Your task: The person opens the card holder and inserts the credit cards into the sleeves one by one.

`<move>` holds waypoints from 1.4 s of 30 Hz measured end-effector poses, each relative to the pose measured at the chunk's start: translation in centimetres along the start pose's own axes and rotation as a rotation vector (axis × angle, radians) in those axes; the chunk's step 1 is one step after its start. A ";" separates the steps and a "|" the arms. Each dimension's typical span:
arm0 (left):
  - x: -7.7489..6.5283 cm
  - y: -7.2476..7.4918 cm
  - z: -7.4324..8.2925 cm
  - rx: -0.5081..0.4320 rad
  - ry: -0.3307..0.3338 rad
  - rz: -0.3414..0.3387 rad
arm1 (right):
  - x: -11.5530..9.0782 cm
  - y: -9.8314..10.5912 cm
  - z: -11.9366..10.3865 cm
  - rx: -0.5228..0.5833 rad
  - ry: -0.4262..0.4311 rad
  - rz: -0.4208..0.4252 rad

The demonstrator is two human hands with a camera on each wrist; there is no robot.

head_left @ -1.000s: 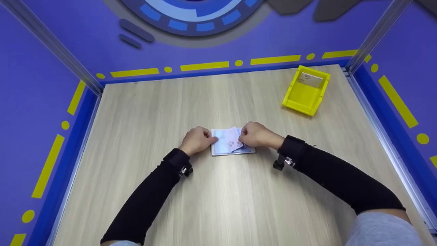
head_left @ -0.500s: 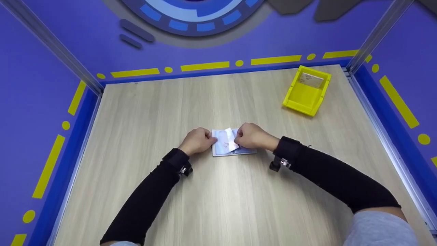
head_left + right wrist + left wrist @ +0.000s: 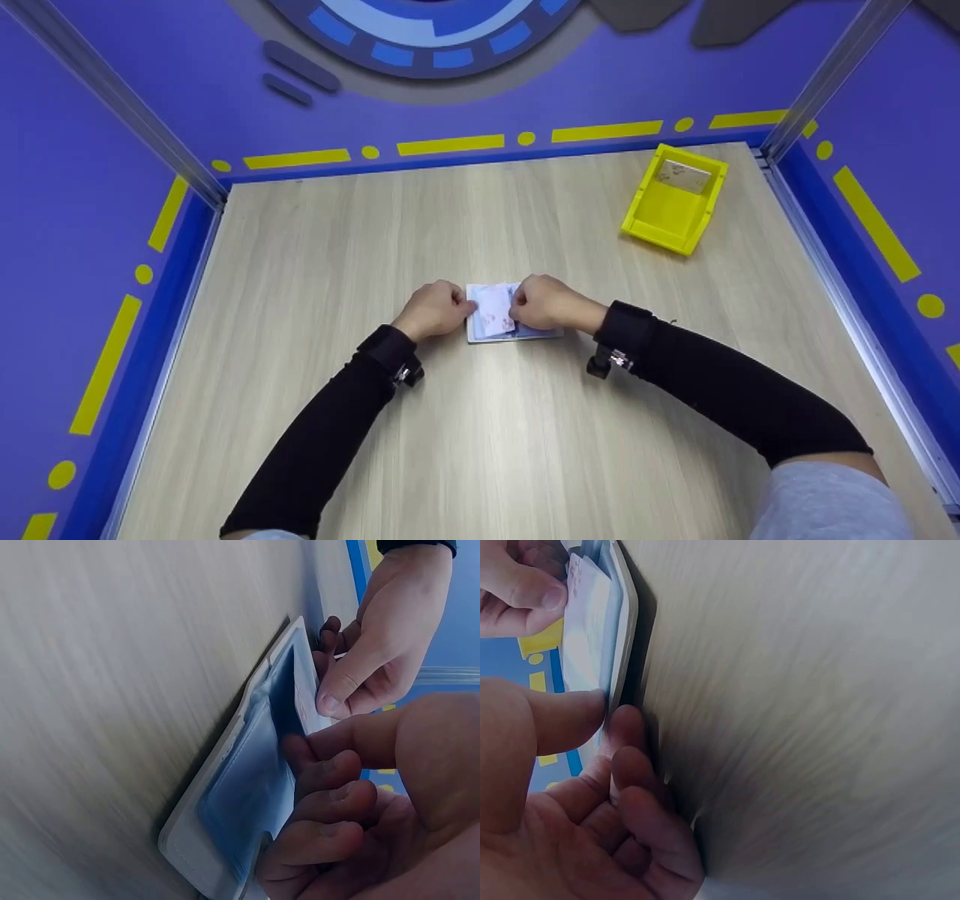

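An open card holder with clear plastic pockets lies on the table, its two halves spread left and right. My left hand pinches its left edge, thumb on top and fingers beneath, as the left wrist view shows. Over the left half lies a pale card with small pinkish print. My right hand pinches the card's right edge between thumb and forefinger. In the right wrist view the clear right pocket shows below the fingers, and the card stands partly inside the left pocket's area.
A yellow bin stands at the back right of the wooden table. Inside it a pale printed card leans on the far wall. Blue-purple panels enclose the table at the back and sides.
My right hand has moved left with the card. The card has turned from a slant to nearly square over the holder's left half. My left hand has stayed on the holder's edge.
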State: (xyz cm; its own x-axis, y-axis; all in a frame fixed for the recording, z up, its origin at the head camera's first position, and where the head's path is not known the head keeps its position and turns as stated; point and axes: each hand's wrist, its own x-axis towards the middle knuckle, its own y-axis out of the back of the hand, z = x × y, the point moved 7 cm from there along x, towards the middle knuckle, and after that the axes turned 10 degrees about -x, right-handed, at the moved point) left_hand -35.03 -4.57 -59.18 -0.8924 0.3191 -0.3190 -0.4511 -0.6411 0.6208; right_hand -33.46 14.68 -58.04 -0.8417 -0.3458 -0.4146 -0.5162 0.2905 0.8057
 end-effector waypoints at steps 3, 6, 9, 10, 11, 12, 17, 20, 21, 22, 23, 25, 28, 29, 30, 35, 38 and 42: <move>0.5 -0.1 -0.5 -0.017 -0.032 0.002 | 0.1 -0.1 -0.3 -0.031 0.022 -0.007; 0.6 -0.2 -0.7 -0.026 -0.036 -0.004 | 0.2 -0.3 -0.8 -0.071 0.064 -0.016; 0.9 -0.3 -1.1 -0.030 -0.035 -0.009 | 0.3 -0.4 -1.1 -0.102 0.098 -0.022; 0.8 -0.3 -1.0 -0.028 -0.031 -0.009 | 0.3 -0.4 -1.2 -0.109 0.104 -0.022; 0.8 -0.3 -1.0 -0.025 -0.030 -0.007 | 0.3 -0.4 -1.3 -0.113 0.109 -0.022; 0.8 -0.4 -0.9 -0.023 -0.028 -0.005 | 0.3 -0.4 -1.3 -0.121 0.112 -0.021; 0.0 0.0 0.1 0.005 -0.004 0.005 | 0.4 -0.3 -1.4 -0.133 0.121 -0.017; 0.0 -0.1 0.0 0.022 -0.011 0.012 | 0.3 0.1 -1.1 -0.133 0.115 -0.015; 0.0 -0.1 0.0 0.025 -0.014 0.014 | 0.3 0.3 -1.0 -0.126 0.110 -0.012; 0.0 -0.1 0.0 0.029 -0.016 0.016 | 0.2 0.7 -0.8 -0.119 0.103 -0.007; 0.0 -0.1 0.0 0.030 -0.015 0.019 | 0.2 1.2 -0.7 -0.114 0.098 0.007; -0.1 -0.1 0.0 0.028 -0.012 0.027 | 0.1 2.3 -0.2 -0.081 0.074 0.035; -0.1 0.0 0.0 0.030 0.003 0.034 | 0.1 4.2 0.6 -0.048 0.049 0.089; -0.1 0.1 0.0 0.032 0.006 0.036 | 0.1 4.7 0.9 -0.046 0.043 0.108; -0.1 0.1 0.0 0.034 0.008 0.037 | 0.2 5.1 1.3 -0.049 0.035 0.124; -0.1 0.0 0.0 0.057 0.002 0.045 | 0.6 5.7 3.1 -0.104 0.017 0.135; -0.1 -0.2 0.0 0.069 -0.001 0.050 | 0.9 5.1 4.0 -0.124 0.026 0.102; -0.1 -0.2 0.1 0.070 0.001 0.058 | 1.1 4.5 4.8 -0.132 0.050 0.086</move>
State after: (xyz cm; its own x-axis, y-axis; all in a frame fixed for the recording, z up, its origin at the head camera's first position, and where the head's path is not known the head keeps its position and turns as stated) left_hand -34.81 -4.41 -59.22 -0.9170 0.2825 -0.2818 -0.3984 -0.6084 0.6864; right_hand -37.52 19.87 -56.89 -0.8715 -0.3697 -0.3223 -0.4143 0.2029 0.8873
